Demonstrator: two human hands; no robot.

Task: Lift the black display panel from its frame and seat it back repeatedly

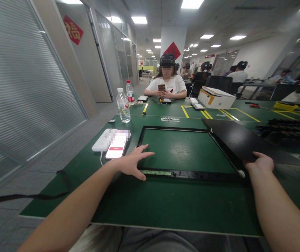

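A black rectangular frame (199, 174) lies flat on the green table (176, 206), and the tabletop shows through its middle. A pale green strip (156, 173) runs along the left part of its near side. My left hand (134, 162) is over the frame's near left corner with fingers spread; whether it touches is unclear. At the right, my right hand (260, 163) grips the near edge of a thin black panel (241, 140), which is tilted beside the frame's right side. The fingers under the panel are hidden.
Left of the frame lie a phone (117, 145) and a white box-shaped device (101, 141) with a cable. Two bottles (123, 108) stand behind them. Across the table sits a person (167, 82) holding a phone. A white box (217, 98) and dark stacked parts (289, 131) are to the right.
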